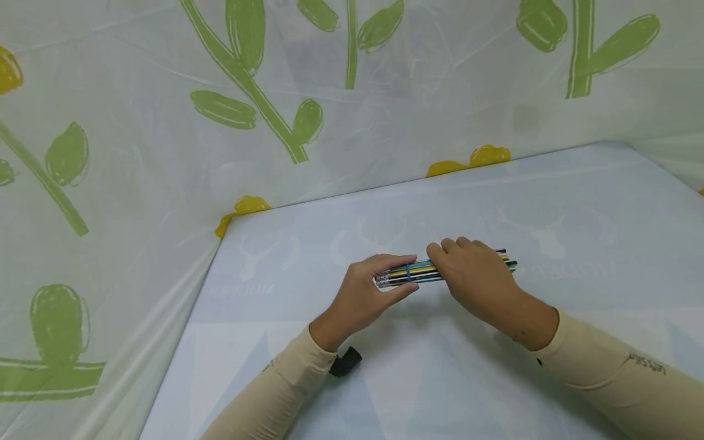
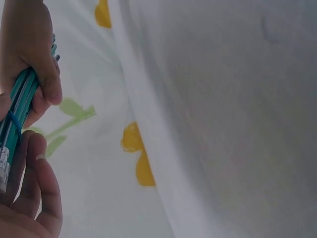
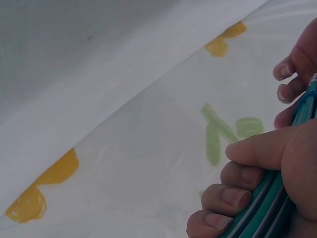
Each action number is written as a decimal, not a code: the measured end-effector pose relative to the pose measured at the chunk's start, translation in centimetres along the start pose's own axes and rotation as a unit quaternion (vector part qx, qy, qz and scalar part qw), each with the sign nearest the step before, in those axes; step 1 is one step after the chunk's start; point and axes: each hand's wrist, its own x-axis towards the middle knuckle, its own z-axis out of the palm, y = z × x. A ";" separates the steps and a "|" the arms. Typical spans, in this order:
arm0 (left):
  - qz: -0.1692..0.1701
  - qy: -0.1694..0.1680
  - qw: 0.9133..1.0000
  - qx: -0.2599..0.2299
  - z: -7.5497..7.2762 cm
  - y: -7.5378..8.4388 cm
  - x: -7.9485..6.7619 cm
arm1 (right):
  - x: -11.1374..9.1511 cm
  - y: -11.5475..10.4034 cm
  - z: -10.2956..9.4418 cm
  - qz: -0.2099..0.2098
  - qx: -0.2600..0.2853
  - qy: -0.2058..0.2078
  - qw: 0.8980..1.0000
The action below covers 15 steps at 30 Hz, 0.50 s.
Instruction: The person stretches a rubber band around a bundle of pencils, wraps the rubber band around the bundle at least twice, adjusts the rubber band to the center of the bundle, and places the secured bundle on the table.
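A bundle of pencils in teal, yellow, black and white is held up over the table, a blue rubber band around it near the left end. My right hand grips the bundle toward its right end, with fingers curled over the teal pencils in the right wrist view. At the banded end, my left hand has its thumb and forefinger along opposite sides of the bundle. The left wrist view shows the silver and white pencil ends beside the left palm, with the other left fingers loosely bent.
A pale printed cloth covers the table. Behind it and at the left hangs a white curtain with green leaves and yellow flowers. A small black device sits at the left wrist.
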 end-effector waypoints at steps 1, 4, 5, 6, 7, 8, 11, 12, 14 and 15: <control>0.005 0.002 1.000 0.004 0.0 0.0 0.0 | 0.0 0.0 0.0 0.000 0.000 0.003 1.000; 0.021 0.007 1.000 0.014 0.1 0.0 0.0 | -0.1 0.0 0.0 0.001 0.001 0.008 1.000; 0.024 0.008 1.000 0.016 0.1 0.0 0.0 | -0.1 0.0 -0.1 0.001 0.000 0.008 1.000; 0.027 0.008 0.999 0.017 0.1 0.0 0.0 | -0.1 0.0 -0.1 0.000 0.000 0.009 1.000; 0.028 0.007 0.999 0.018 0.1 0.1 0.0 | -0.1 -0.1 -0.1 -0.001 0.000 0.010 1.000; 0.031 0.006 0.999 0.019 0.1 0.0 0.0 | -0.1 -0.1 -0.1 -0.002 0.000 0.009 1.000; 0.038 0.002 0.999 0.024 0.2 0.1 0.0 | -0.2 -0.2 -0.2 -0.006 0.002 0.007 1.000; 0.041 0.001 0.999 0.026 0.2 0.1 0.0 | -0.2 -0.3 -0.2 -0.007 0.002 0.006 1.000; 0.044 -0.001 0.999 0.030 0.2 0.2 0.0 | -0.2 -0.3 -0.2 -0.008 0.003 0.004 1.000; 0.045 -0.002 0.998 0.034 0.2 0.2 0.0 | -0.1 -0.3 -0.2 -0.008 0.003 0.005 1.000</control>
